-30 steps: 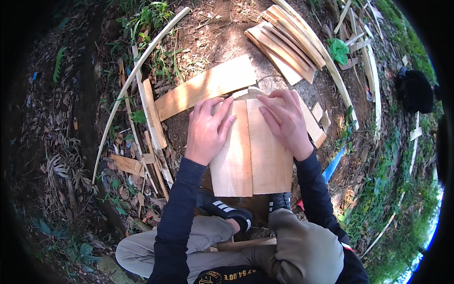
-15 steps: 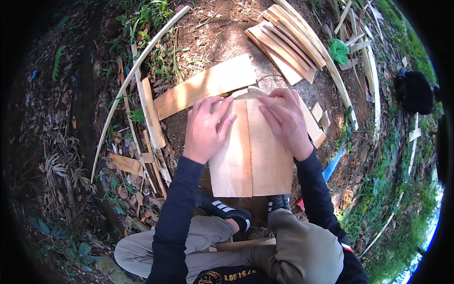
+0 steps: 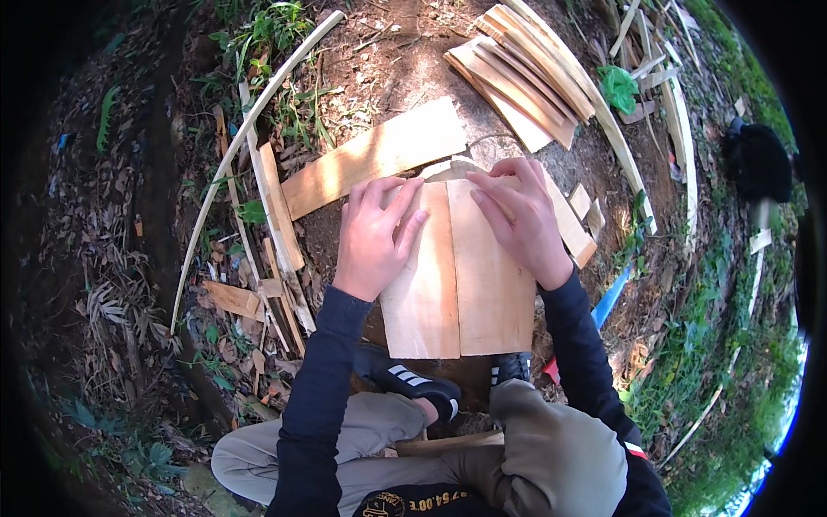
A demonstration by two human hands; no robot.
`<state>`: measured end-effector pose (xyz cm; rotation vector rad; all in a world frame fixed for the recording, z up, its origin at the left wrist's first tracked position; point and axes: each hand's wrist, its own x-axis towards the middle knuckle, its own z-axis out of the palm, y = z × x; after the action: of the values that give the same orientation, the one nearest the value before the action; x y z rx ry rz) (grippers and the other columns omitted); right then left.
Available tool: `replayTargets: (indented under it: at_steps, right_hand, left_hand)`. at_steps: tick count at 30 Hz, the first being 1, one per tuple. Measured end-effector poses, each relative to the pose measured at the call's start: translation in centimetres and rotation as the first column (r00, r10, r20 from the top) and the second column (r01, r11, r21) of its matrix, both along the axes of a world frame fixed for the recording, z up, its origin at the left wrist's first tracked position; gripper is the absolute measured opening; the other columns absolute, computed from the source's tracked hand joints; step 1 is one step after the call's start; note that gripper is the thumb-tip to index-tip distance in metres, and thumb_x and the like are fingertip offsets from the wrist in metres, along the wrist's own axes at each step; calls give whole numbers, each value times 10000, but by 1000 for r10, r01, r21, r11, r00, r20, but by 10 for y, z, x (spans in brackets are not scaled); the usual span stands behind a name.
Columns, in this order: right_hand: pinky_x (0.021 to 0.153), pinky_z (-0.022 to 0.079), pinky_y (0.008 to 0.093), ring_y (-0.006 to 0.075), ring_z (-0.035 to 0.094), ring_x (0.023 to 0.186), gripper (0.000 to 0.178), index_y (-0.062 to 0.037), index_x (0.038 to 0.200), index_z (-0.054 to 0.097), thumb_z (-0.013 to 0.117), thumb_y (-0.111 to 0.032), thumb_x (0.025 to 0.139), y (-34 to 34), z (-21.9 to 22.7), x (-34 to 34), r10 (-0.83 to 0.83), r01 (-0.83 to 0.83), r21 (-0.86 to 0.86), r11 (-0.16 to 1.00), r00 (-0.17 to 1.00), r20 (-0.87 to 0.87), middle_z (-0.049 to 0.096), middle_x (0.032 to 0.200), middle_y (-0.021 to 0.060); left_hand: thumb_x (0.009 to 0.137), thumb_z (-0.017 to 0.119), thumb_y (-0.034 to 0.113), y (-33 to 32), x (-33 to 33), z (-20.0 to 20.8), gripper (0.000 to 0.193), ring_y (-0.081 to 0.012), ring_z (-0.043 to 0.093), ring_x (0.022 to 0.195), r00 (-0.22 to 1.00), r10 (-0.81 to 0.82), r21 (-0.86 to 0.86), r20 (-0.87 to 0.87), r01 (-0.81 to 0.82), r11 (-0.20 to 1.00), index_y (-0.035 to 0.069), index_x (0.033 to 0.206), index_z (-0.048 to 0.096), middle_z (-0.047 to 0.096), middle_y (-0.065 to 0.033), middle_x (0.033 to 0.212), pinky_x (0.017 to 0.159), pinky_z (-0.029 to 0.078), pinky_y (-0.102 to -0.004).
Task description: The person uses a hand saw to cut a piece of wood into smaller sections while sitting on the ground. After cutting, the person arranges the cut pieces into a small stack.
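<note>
Two pale wooden boards lie edge to edge in front of me, meeting along a straight seam. My left hand (image 3: pixel 372 241) grips the far edge of the left board (image 3: pixel 422 302), fingertips over the edge and thumb on its face. At the far end of the right board (image 3: pixel 496 302), my right hand (image 3: pixel 527 231) has a similar grip, its fingers bent around the edge. The boards' near ends are roughly level, above my shoes. What carries the boards underneath is mostly hidden; a small piece of wood (image 3: pixel 465 165) shows just beyond their far edge.
A long plank (image 3: pixel 375 159) lies beyond my left hand. Stacked boards (image 3: pixel 521 82) sit at the far right, near a green plastic bag (image 3: pixel 618 89). Long curved strips (image 3: pixel 226 159) flank the left side. A blue blade-like object (image 3: pixel 610 297) lies right of my right forearm.
</note>
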<state>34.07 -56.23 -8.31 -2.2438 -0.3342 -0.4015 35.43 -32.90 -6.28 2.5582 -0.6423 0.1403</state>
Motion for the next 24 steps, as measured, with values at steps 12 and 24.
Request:
replayTargets:
  at_steps: [12, 24]
  right_hand:
    - [864, 479, 419, 326, 567, 989, 238, -16, 1005, 666, 736, -187, 854, -7, 32, 18, 114, -153, -233, 960, 979, -170, 571, 982, 131]
    - [779, 470, 438, 363, 580, 840, 228, 3, 1021, 637, 694, -165, 879, -15, 183, -30, 418, -413, -304, 858, 907, -53, 647, 891, 156]
  left_hand:
    - [797, 806, 383, 5, 32, 34, 485, -337, 651, 993, 939, 59, 149, -340, -8, 989, 34, 1103, 667, 666, -168, 1016, 880, 522, -416]
    - [752, 825, 398, 23, -14, 168, 448, -327, 611, 828, 963, -228, 11, -142, 231, 973, 17, 937, 679, 591, -126, 860, 733, 481, -424]
